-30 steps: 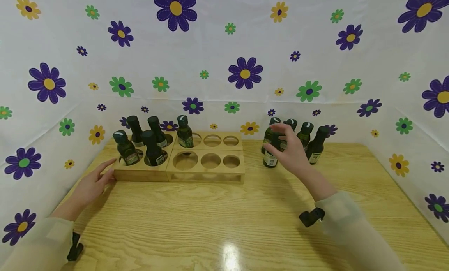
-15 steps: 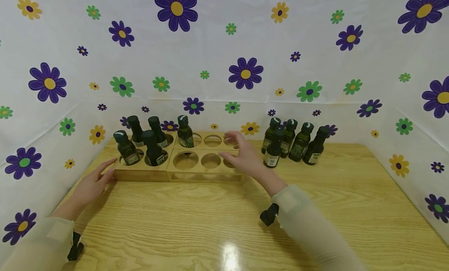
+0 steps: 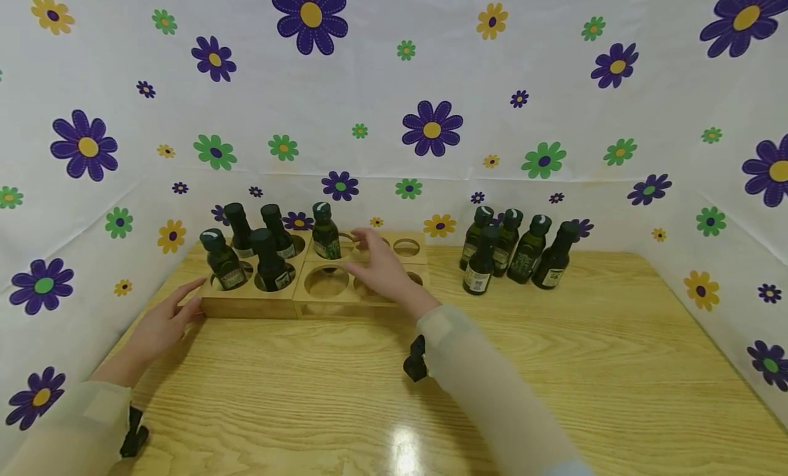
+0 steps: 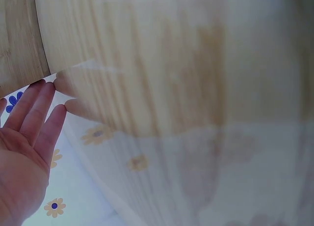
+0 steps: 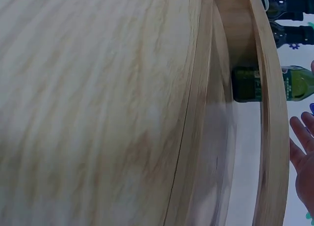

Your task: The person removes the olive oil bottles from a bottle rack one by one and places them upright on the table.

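My left hand (image 3: 161,329) touches the left end of a wooden bottle rack (image 3: 249,308), fingers extended; in the left wrist view its fingertips meet the wood. Several dark green bottles stand in this rack's holes, among them a front one with a reddish label (image 3: 226,262). Over the adjoining wooden rack (image 3: 306,300) hovers my right hand (image 3: 383,269), its thumb and fingers spread around nothing. Just left of its fingertips, a green bottle (image 3: 325,234) stands in the back-left hole. The right wrist view shows that bottle (image 5: 297,83) through the rack's open side, beside the hand (image 5: 306,162).
Right of the racks, a group of dark green bottles stands on the wooden table (image 3: 345,380), with a white-labelled one (image 3: 479,264) in front. A white flowered cloth (image 3: 369,72) encloses the back and both sides.
My right hand has moved left from the loose bottles to above the right-hand rack, carrying nothing. The left hand and the bottles have stayed in place.
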Demonstrator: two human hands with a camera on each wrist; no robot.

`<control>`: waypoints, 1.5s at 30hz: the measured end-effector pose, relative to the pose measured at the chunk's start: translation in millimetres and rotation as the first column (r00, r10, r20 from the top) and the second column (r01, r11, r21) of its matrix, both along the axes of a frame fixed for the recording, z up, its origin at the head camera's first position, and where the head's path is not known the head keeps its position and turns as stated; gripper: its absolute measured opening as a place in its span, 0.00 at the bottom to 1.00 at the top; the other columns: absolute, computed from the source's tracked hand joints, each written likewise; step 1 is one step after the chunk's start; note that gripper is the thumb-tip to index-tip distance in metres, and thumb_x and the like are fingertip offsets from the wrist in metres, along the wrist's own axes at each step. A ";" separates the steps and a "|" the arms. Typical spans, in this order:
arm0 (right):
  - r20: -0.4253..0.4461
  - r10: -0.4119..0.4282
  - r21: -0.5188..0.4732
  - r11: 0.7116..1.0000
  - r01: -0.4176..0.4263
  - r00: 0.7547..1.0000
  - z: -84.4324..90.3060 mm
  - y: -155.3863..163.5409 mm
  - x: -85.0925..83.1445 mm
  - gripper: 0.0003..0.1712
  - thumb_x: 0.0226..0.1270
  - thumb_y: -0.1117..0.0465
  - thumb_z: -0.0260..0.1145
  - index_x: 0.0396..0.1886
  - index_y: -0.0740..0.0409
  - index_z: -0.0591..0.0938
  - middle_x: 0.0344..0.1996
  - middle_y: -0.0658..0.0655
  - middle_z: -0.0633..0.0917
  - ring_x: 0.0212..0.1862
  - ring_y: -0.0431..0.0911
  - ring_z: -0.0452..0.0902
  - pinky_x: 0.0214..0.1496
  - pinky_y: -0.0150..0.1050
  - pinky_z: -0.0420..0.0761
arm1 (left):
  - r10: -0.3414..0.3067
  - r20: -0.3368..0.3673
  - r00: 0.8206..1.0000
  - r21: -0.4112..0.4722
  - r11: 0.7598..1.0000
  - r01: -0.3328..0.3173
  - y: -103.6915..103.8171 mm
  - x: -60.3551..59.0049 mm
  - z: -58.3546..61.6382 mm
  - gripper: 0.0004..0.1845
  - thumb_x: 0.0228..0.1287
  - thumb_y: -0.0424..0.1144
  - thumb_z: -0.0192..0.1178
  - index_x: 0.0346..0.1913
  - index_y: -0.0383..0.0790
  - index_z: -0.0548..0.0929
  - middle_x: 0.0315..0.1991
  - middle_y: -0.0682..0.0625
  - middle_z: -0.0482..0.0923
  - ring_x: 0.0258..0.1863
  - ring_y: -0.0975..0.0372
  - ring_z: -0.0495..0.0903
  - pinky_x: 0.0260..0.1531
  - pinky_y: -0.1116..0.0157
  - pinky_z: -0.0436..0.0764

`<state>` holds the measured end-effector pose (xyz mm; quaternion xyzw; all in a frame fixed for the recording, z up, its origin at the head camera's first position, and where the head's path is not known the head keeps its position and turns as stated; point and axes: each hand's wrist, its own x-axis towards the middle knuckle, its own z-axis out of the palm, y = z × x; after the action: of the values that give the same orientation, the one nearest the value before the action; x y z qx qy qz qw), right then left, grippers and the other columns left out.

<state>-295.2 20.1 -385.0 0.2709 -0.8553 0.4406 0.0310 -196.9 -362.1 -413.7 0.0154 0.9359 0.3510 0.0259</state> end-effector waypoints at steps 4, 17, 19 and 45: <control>0.009 -0.005 0.006 1.000 0.005 1.000 1.6 -14.2 -8.2 0.43 0.67 0.52 0.67 0.74 0.59 0.57 0.66 0.60 0.70 0.63 0.53 0.68 0.60 0.45 0.71 | -0.006 -0.011 1.000 0.010 1.000 0.007 -2.0 1.1 -0.7 0.33 0.78 0.56 0.35 0.78 0.41 0.50 0.58 0.24 0.70 0.53 0.37 0.76 0.22 0.64 0.70; 0.124 -0.012 -0.072 0.997 0.021 0.992 5.7 -38.7 -17.7 0.49 0.68 0.52 0.66 0.77 0.54 0.47 0.75 0.57 0.56 0.72 0.53 0.55 0.69 0.48 0.59 | 0.002 -0.011 1.000 -0.004 1.000 -0.002 0.3 -0.9 0.9 0.34 0.78 0.56 0.35 0.78 0.42 0.50 0.58 0.25 0.71 0.54 0.38 0.76 0.30 0.64 0.73; 0.145 -0.011 -0.090 0.996 0.024 0.989 4.0 -40.3 -17.7 0.49 0.68 0.52 0.66 0.78 0.54 0.46 0.75 0.57 0.55 0.73 0.53 0.54 0.69 0.48 0.58 | 0.000 -0.009 1.000 0.002 1.000 0.000 0.5 -1.4 0.9 0.34 0.78 0.57 0.35 0.78 0.43 0.50 0.58 0.25 0.71 0.54 0.38 0.76 0.29 0.64 0.72; 0.069 -0.071 0.006 0.997 0.071 0.995 -0.6 -50.6 -24.7 0.44 0.70 0.53 0.64 0.77 0.55 0.51 0.70 0.62 0.64 0.65 0.54 0.65 0.64 0.46 0.67 | 0.007 -0.017 1.000 0.016 1.000 -0.007 -0.1 1.0 1.1 0.33 0.78 0.55 0.35 0.77 0.41 0.51 0.58 0.23 0.70 0.53 0.37 0.76 0.21 0.63 0.69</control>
<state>-320.0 -30.5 -385.6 0.2249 -0.8658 0.4468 0.0163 -195.9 -362.2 -412.6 0.0154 0.9333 0.3584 0.0166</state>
